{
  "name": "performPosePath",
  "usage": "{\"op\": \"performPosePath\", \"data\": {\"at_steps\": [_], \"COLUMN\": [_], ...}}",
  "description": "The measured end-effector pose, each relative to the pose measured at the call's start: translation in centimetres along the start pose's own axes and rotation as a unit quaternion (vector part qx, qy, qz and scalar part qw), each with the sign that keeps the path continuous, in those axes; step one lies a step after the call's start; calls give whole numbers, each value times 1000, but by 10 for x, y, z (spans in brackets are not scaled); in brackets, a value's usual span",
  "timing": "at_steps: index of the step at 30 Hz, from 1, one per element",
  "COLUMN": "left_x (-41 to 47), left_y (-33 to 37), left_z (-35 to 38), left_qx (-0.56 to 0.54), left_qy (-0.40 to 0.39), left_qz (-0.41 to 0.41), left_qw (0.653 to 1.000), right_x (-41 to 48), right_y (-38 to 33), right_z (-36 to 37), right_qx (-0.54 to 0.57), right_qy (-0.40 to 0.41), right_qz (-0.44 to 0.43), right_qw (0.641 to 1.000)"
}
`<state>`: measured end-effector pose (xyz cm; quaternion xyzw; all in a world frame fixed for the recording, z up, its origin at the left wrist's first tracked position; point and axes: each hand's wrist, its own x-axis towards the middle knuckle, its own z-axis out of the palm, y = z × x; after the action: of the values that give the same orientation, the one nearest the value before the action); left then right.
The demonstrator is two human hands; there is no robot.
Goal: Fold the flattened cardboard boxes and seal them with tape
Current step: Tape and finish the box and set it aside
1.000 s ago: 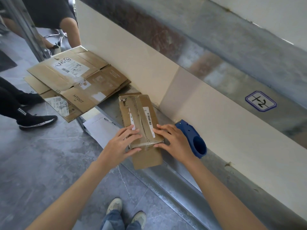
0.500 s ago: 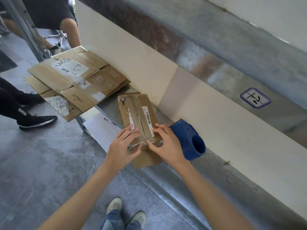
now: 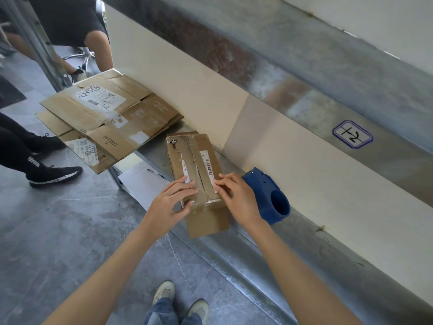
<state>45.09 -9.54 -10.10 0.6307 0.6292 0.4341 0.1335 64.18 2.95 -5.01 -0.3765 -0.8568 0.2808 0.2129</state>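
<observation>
"On the metal ledge [image 3: 246, 254] along the wall, where does the box sit?"

"The small cardboard box [image 3: 194, 160] lies lengthwise on it, flaps closed, close to the cream wall panel [image 3: 304, 165]. Clear tape [image 3: 206, 205] shines over the near end of its top, and a white barcode label [image 3: 209, 165] runs along the right flap."

"And the hands?"

"Both are on top of the box at its near end. The left hand [image 3: 171, 202] lies with its fingers straight, laid flat across the left flap. The right hand [image 3: 239, 198] sets its fingertips on the right flap just beside the label, fingers only slightly bent. Neither hand grips anything."

"What else is close by?"

"A blue tape dispenser [image 3: 269, 198] stands just right of the box, partly behind the right hand and against the panel. Flattened cardboard boxes [image 3: 112, 113] lie stacked farther along to the left, hanging out over the grey floor. A white sheet of paper [image 3: 140, 184] lies just left of the box. Another person's black shoe [image 3: 54, 175] rests on the floor, well apart."
</observation>
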Motion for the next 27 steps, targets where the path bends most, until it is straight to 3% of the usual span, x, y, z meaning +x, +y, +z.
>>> {"op": "performPosePath", "data": {"at_steps": [6,27], "left_x": [-4,-1], "left_y": [4,4], "left_z": [-6,-12], "left_qx": [-11,-51], "left_qy": [-13,-27], "left_qz": [-17,-35], "left_qw": [1000,998], "right_x": [-9,-7], "right_y": [11,19], "right_z": [-15,-17], "right_qx": [39,36], "right_qy": [-92,-112], "right_qz": [11,1], "right_qw": [995,993]}}
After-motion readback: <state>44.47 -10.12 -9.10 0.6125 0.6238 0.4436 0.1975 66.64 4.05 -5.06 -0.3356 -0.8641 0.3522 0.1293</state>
